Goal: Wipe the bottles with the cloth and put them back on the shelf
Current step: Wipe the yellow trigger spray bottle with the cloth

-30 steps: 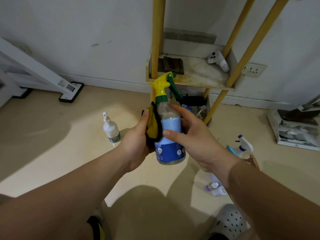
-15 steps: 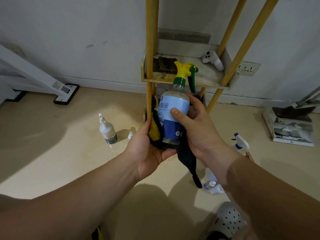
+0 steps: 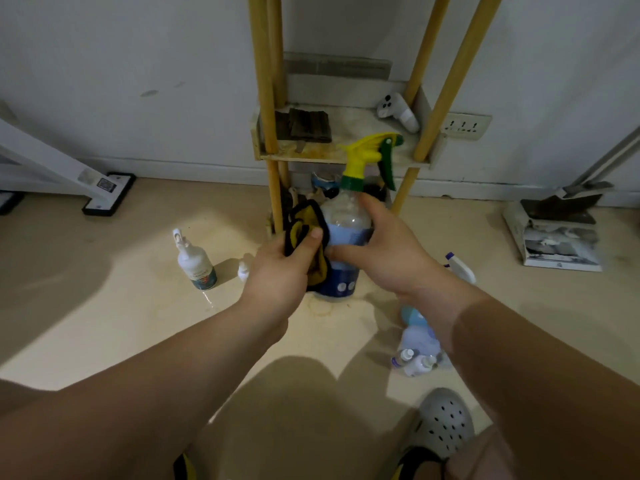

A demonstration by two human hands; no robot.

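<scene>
Spray bottle [image 3: 346, 233] (seemingly floor-set) fronts shelf [image 3: 341, 157].

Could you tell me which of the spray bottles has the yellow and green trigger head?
The blue-labelled bottle held between both hands, cloth against it; the floor bottles have white tops.

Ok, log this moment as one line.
step: wiping | left hand: yellow black-edged cloth | right hand: clear blue-labelled spray bottle | wooden shelf: not restocked
</scene>
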